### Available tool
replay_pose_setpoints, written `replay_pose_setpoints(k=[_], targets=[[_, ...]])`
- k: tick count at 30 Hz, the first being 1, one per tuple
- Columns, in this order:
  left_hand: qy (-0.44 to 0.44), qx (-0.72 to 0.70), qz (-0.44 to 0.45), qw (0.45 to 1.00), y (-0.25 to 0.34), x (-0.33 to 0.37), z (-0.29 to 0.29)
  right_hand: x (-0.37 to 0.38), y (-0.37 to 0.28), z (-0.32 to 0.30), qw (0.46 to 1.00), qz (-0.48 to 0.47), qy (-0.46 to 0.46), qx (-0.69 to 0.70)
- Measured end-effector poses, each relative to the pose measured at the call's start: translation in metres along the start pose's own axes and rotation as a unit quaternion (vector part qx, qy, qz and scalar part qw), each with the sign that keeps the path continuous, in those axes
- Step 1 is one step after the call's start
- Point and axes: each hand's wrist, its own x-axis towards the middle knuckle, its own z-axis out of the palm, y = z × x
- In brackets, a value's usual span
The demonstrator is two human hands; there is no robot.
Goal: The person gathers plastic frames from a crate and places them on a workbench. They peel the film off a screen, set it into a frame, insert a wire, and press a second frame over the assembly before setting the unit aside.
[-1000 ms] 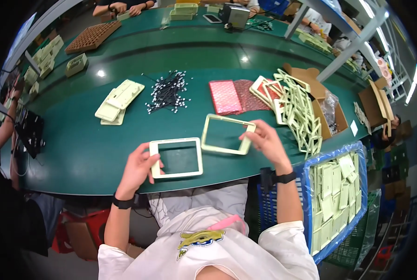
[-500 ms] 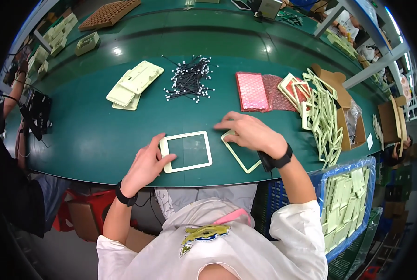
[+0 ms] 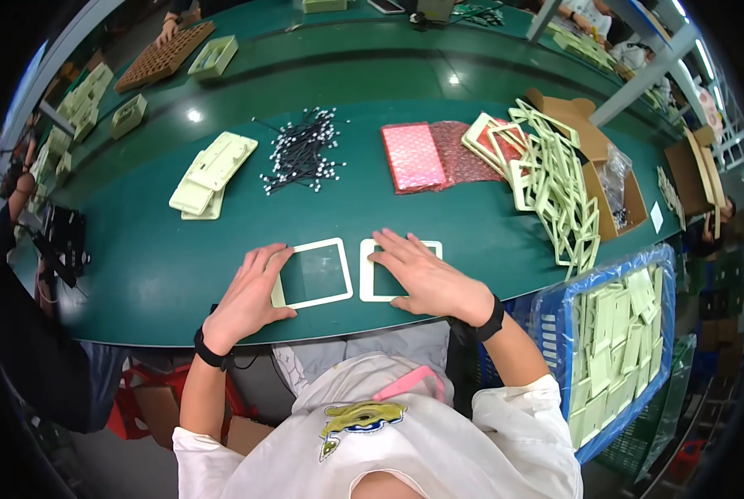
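Observation:
Two thin, pale green rectangular plastic frames lie flat on the green table near its front edge, side by side with a small gap. My left hand [image 3: 257,289] rests along the outer side of the left frame [image 3: 346,268], its fingers at the far corner and its thumb stretched toward the near one. Over the right frame [image 3: 366,270] my right hand [image 3: 426,281] lies with fingers spread, covering much of its middle and near right part. The fingertips reach the left bar of that frame.
Pale green housings [image 3: 214,170] are stacked at left, beside a pile of short black cables [image 3: 304,154]. Farther right lie a pink bubble-wrap packet [image 3: 413,156], a heap of frames [image 3: 555,183] and a cardboard box [image 3: 634,204]. A blue lined crate [image 3: 559,366] of pale parts stands at right.
The right frame has turned from a tilt to nearly square and now sits closer to the left frame. My right hand has spread over it. The whole view has shifted a little.

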Motion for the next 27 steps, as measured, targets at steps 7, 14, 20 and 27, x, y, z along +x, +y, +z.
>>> replay_pose_setpoints(k=[7, 14, 20, 27], targets=[[0.068, -0.229, 0.019, 0.971, 0.063, 0.088, -0.027, 0.041, 0.104, -0.046, 0.924, 0.314, 0.205, -0.070], [0.107, -0.073, -0.106, 0.986, 0.072, 0.295, 0.035, 0.062, 0.117, -0.042, 0.924, 0.328, 0.193, 0.036], [0.085, -0.035, -0.271, 0.958, 0.113, 0.335, 0.046, 0.053, 0.146, -0.022, 0.895, 0.340, 0.237, 0.168], [0.029, -0.179, -0.275, 0.944, 0.090, 0.327, 0.020, 0.050, 0.161, -0.027, 0.740, 0.208, 0.284, 0.572]])
